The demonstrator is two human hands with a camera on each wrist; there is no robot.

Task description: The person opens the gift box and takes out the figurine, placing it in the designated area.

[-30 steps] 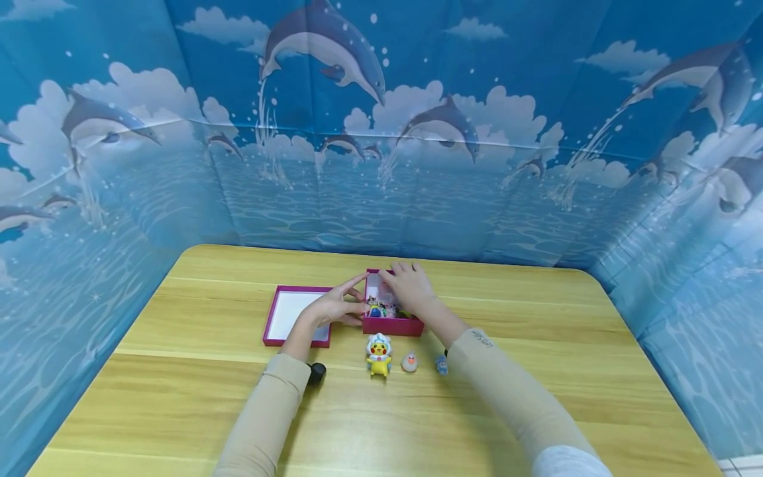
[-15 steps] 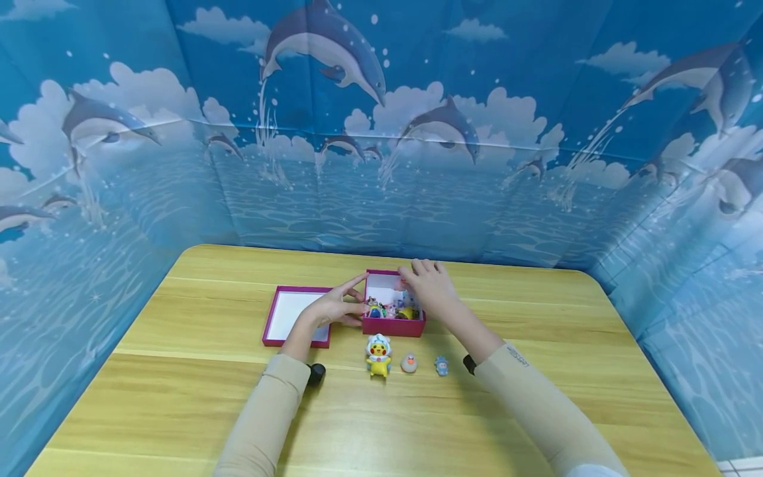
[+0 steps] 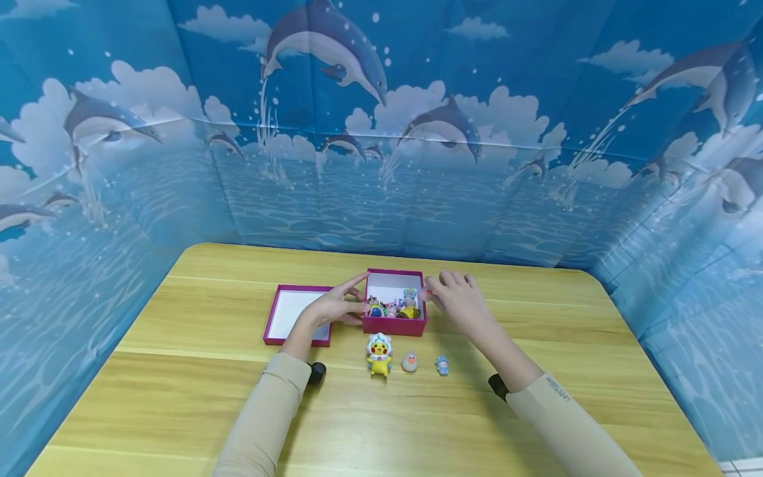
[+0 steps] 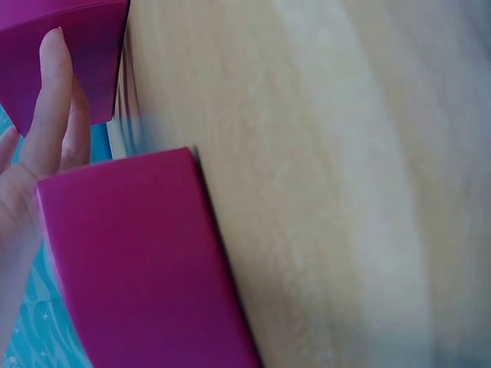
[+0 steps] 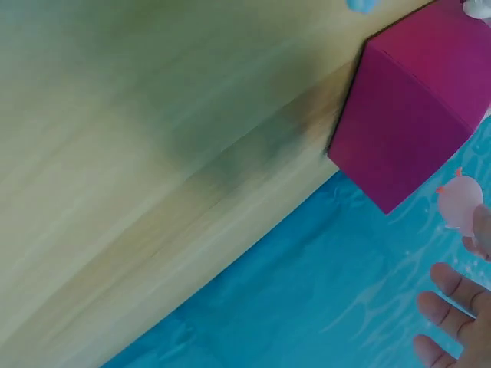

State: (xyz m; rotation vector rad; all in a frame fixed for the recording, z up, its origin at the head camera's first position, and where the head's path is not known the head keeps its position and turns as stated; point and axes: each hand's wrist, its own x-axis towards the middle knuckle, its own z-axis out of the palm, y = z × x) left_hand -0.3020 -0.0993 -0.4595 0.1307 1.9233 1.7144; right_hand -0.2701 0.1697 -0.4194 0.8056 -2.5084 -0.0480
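- Blue dolphin-printed cloth (image 3: 346, 179) hangs behind the wood-grain table (image 3: 512, 411), and near the table's far edge sits the magenta box (image 3: 392, 326), lidless, with small figures (image 3: 390, 309) gathered along its near side.
- Left of the box lies its lid (image 3: 293, 318), white inside facing up. Nearer the person than the box stand a yellow figure (image 3: 379, 356), a pale duck (image 3: 409, 362) and a blue figure (image 3: 442, 365).
- Right hand (image 3: 465, 305): thumb and finger pinch a pink toy (image 5: 460, 203), held up just beyond the box's right wall; the other fingers are spread and hold nothing.
- Left hand (image 3: 334, 308): fingers extended, resting against the box's left side without gripping it.
- Judging by its size and smooth look, the pink toy should be light, perhaps slippery; a pinch round its rounded body, clear of the small orange nubs, seems safest. Whether it is soft or stiff, I can't tell.
- Only the head view shows the box's contents. The right wrist view brings out the orange nubs, too small to make out from above; the left wrist view shows fingers lying along the box's outer wall.
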